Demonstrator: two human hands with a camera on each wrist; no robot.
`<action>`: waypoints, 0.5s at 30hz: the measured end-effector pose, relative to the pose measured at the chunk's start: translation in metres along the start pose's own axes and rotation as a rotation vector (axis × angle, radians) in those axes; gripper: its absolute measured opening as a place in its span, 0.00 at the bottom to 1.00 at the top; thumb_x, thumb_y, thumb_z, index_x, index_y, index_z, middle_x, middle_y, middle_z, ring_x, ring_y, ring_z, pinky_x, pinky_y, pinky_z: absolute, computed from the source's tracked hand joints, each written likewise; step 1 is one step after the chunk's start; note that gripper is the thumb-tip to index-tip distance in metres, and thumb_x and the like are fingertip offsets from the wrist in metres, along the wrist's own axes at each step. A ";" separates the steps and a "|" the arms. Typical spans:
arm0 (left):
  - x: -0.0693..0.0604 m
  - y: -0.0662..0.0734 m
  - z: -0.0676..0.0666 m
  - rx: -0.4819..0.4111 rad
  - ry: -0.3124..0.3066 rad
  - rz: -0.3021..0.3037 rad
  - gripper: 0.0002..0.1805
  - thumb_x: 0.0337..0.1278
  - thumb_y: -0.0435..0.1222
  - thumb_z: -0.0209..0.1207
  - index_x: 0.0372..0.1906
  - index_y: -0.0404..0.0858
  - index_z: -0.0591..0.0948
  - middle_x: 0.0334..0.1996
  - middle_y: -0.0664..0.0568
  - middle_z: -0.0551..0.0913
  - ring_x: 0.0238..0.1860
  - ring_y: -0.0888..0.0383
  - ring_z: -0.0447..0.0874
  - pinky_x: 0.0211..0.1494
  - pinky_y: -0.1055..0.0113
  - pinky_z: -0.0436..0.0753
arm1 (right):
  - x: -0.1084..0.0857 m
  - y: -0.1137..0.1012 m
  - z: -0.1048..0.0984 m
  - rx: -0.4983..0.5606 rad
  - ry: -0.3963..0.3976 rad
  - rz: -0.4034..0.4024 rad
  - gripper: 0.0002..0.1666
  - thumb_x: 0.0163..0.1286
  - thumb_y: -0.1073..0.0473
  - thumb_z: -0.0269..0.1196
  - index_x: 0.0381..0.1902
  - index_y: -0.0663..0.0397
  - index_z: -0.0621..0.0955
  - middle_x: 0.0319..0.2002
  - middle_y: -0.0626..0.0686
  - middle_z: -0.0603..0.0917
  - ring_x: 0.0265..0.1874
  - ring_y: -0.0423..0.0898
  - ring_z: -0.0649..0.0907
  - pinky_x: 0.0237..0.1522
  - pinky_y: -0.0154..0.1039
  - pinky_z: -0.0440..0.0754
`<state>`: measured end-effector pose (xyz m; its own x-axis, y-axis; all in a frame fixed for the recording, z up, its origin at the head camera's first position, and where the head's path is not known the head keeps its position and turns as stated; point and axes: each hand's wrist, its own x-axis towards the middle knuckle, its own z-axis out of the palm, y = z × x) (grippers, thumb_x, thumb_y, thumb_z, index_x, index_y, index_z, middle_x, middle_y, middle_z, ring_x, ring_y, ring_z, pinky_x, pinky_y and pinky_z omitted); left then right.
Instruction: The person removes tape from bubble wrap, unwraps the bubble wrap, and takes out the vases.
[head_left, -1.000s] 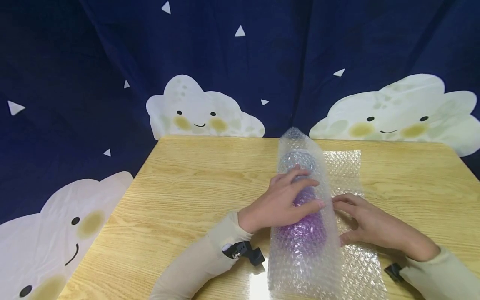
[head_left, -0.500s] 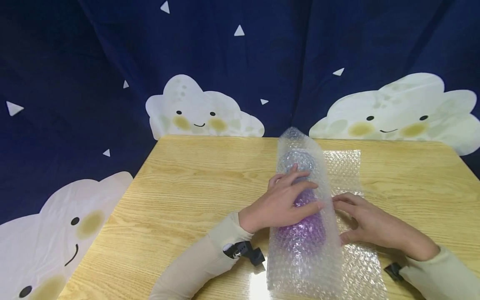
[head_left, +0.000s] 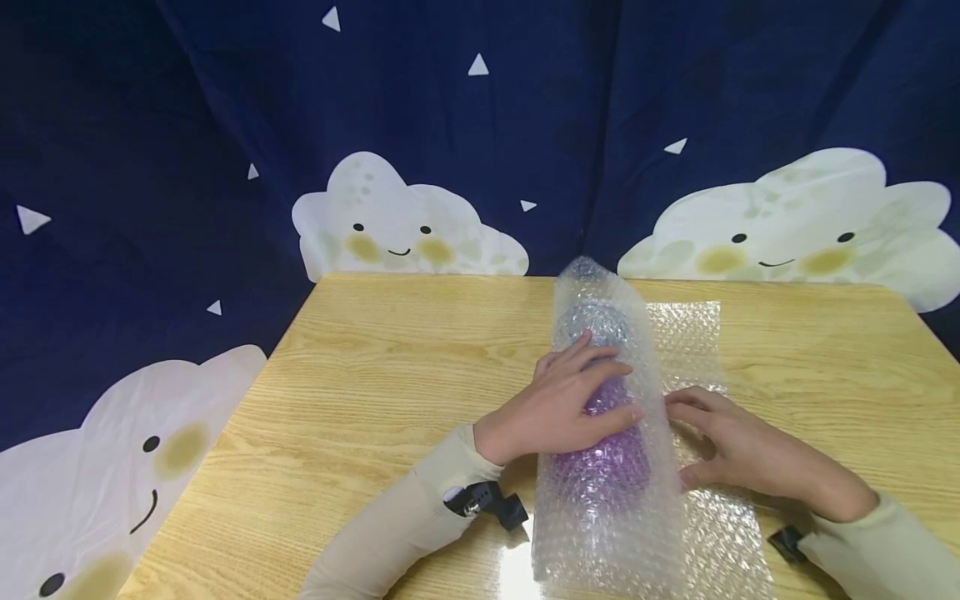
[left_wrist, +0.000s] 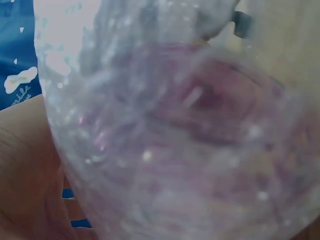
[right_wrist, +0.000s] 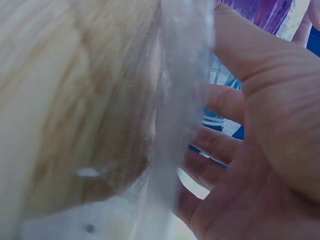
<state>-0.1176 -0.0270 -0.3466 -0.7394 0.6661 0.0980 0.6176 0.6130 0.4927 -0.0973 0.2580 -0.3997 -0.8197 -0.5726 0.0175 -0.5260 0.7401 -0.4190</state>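
Observation:
A long blue-and-purple object [head_left: 603, 471], its kind veiled by the wrap, lies in a layer of clear bubble wrap [head_left: 600, 554] on the right half of the table. My left hand [head_left: 566, 408] rests on top of the bundle with its fingers spread. At the bundle's right side, my right hand [head_left: 750, 450] holds the edge of the bubble wrap, fingers bent and thumb apart. In the right wrist view, ribbed purple and blue surfaces show past the fingers [right_wrist: 215, 145]. Blurred wrap fills most of the left wrist view.
More bubble wrap [head_left: 686, 333] lies flat to the right of the bundle, partly under my right hand. The wooden table [head_left: 390, 358] ends against a dark blue curtain [head_left: 450, 108] printed with clouds. Small black cameras sit on both wrists.
My left hand has shifted very slightly left on the bundle, and the lower left edge of the wrap has moved with it. The right hand stays in place.

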 end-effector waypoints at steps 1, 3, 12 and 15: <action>0.000 0.000 0.000 0.001 -0.003 0.001 0.33 0.72 0.61 0.51 0.74 0.50 0.73 0.81 0.52 0.63 0.86 0.43 0.44 0.83 0.37 0.58 | 0.000 0.000 0.000 0.001 0.000 0.000 0.61 0.45 0.22 0.70 0.67 0.58 0.78 0.66 0.61 0.77 0.63 0.66 0.79 0.62 0.69 0.79; 0.000 0.000 -0.001 0.003 -0.007 0.002 0.34 0.72 0.61 0.51 0.74 0.50 0.72 0.81 0.52 0.63 0.86 0.43 0.44 0.83 0.37 0.58 | 0.000 0.000 0.000 0.000 0.000 0.001 0.60 0.46 0.22 0.71 0.67 0.57 0.78 0.66 0.61 0.77 0.63 0.65 0.79 0.62 0.69 0.79; -0.001 -0.003 -0.001 0.006 -0.021 0.009 0.34 0.71 0.60 0.52 0.75 0.50 0.72 0.81 0.53 0.64 0.86 0.44 0.44 0.83 0.40 0.58 | 0.000 0.001 0.001 -0.007 -0.006 -0.007 0.59 0.46 0.24 0.72 0.68 0.57 0.78 0.66 0.61 0.78 0.63 0.65 0.79 0.62 0.68 0.80; -0.001 -0.003 -0.001 0.002 -0.020 0.010 0.34 0.71 0.60 0.52 0.75 0.50 0.72 0.81 0.53 0.64 0.86 0.44 0.44 0.83 0.38 0.58 | 0.001 0.001 0.000 -0.007 -0.005 -0.009 0.59 0.46 0.24 0.72 0.68 0.57 0.78 0.66 0.62 0.78 0.63 0.65 0.79 0.62 0.69 0.79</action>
<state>-0.1193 -0.0298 -0.3472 -0.7275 0.6807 0.0857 0.6257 0.6070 0.4899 -0.0984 0.2578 -0.4004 -0.8139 -0.5808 0.0171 -0.5349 0.7374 -0.4125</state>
